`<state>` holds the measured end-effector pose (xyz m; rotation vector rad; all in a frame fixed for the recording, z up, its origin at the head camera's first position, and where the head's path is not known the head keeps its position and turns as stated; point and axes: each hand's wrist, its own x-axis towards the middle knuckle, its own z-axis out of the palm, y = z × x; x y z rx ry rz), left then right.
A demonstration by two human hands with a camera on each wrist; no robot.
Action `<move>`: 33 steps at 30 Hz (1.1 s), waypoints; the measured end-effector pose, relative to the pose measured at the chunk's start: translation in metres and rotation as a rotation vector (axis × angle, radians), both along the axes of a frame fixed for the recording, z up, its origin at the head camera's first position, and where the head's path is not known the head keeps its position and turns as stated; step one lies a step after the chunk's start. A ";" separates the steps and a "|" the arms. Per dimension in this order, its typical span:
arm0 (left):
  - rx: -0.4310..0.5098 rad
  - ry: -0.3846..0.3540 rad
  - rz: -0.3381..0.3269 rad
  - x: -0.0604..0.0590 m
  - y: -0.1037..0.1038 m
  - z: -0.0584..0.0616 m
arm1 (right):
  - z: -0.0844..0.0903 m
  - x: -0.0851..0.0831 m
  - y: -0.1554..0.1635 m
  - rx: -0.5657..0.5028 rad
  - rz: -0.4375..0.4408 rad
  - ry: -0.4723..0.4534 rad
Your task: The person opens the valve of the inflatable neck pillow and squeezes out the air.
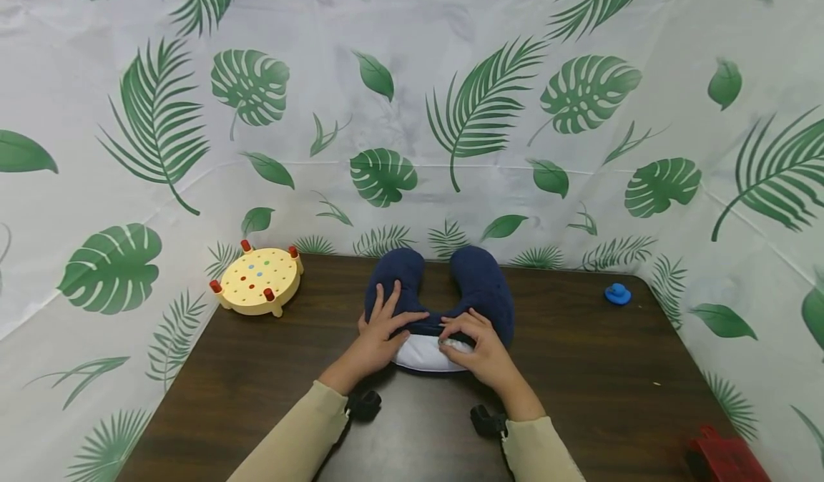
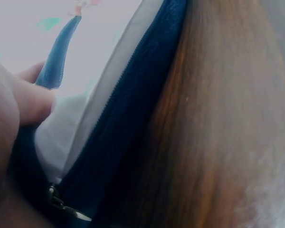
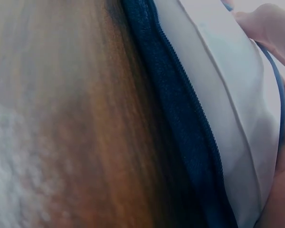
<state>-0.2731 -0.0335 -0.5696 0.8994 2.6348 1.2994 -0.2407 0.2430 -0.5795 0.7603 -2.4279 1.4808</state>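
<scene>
A navy U-shaped neck pillow [image 1: 492, 282] lies on the table, its curved side towards me. Its zipper is open there, showing the white inner lining [image 1: 421, 355]. My left hand [image 1: 376, 339] spreads fingers over the pillow's left arm, its thumb and forefinger holding the upper edge of the opening. The right hand [image 1: 479, 346] pinches that edge farther right, thumb against forefinger. A metal zipper pull [image 2: 61, 202] hangs at the opening's left corner in the left wrist view. In the right wrist view, the lower zipper edge [image 3: 180, 104] runs along the white lining.
A yellow round pegboard toy [image 1: 257, 278] with red-tipped legs stands at the table's back left. At the back right sits a small blue toy [image 1: 618, 294]. A red container [image 1: 727, 457] is at the front right corner. Leaf-printed cloth [image 1: 386, 124] hangs behind the dark wooden table [image 1: 579, 367].
</scene>
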 end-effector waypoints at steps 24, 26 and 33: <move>-0.120 -0.040 -0.014 -0.003 -0.002 0.001 | -0.003 -0.002 0.004 0.024 -0.012 -0.027; -0.134 -0.035 -0.019 -0.003 -0.002 0.002 | -0.003 -0.003 0.004 0.026 -0.014 -0.030; -0.153 -0.044 -0.033 -0.002 -0.005 -0.002 | -0.003 0.000 0.001 0.023 -0.021 -0.068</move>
